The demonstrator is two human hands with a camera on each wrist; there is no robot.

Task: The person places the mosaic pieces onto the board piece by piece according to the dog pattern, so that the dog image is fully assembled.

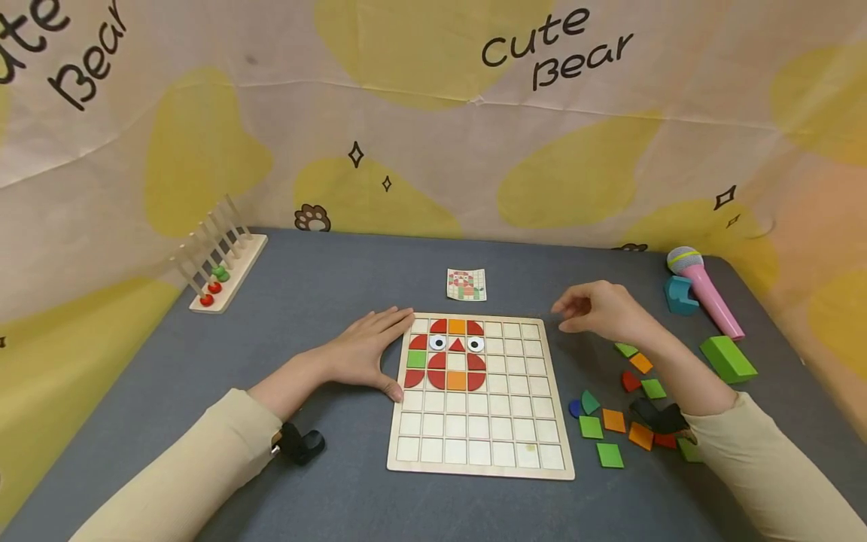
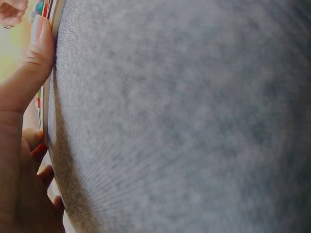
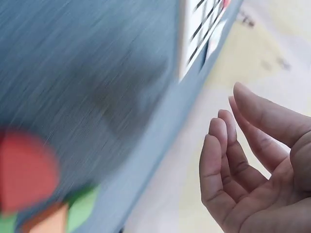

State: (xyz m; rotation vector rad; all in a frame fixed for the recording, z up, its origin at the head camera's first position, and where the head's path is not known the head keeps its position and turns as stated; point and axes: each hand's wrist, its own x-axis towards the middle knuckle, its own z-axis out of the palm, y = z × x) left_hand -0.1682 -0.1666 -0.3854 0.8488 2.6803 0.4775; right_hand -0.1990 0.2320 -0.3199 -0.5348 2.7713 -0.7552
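Note:
A wooden grid board (image 1: 515,406) lies on the grey table, its upper left squares filled with red, orange and green pieces and two eye pieces. My left hand (image 1: 362,352) rests at the board's left edge, fingers spread at the top corner and thumb lower down; in the left wrist view the thumb (image 2: 34,63) lies along that edge. Above the table, just right of the board's top corner, hovers my right hand (image 1: 603,310). Its fingers are loosely bent with nothing between them, as the right wrist view shows (image 3: 257,165).
Loose green, orange, red and blue pieces (image 1: 613,420) lie right of the board. A picture card (image 1: 466,285) sits behind it. At the back right are a pink microphone (image 1: 714,301), a teal block (image 1: 680,296) and a green block (image 1: 728,359); a peg rack (image 1: 233,275) stands back left.

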